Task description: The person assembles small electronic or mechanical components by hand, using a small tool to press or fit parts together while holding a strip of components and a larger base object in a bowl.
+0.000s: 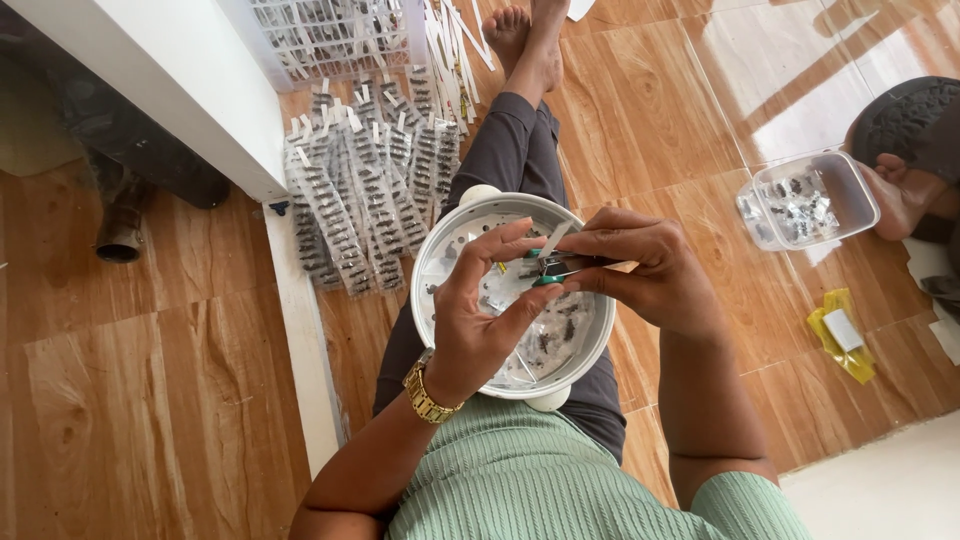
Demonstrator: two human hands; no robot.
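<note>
Flanking white bowl: packet rows, clear tub.

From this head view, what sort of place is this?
Probably a home floor used for piecework packing. The person sits on wood-look floor tiles with a white bowl of small parts on the lap, rows of filled clear packets lie beside them, and a clear tub sits nearby.

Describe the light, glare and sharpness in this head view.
Head view: daylight glare washes the glossy floor tiles at upper right, crossed by slanted shadow bands; the left hand, right hand and white bowl are evenly lit and sharp; the small parts pinched between the fingers are too fine to resolve; wide-angle distortion bends the edges.
</note>
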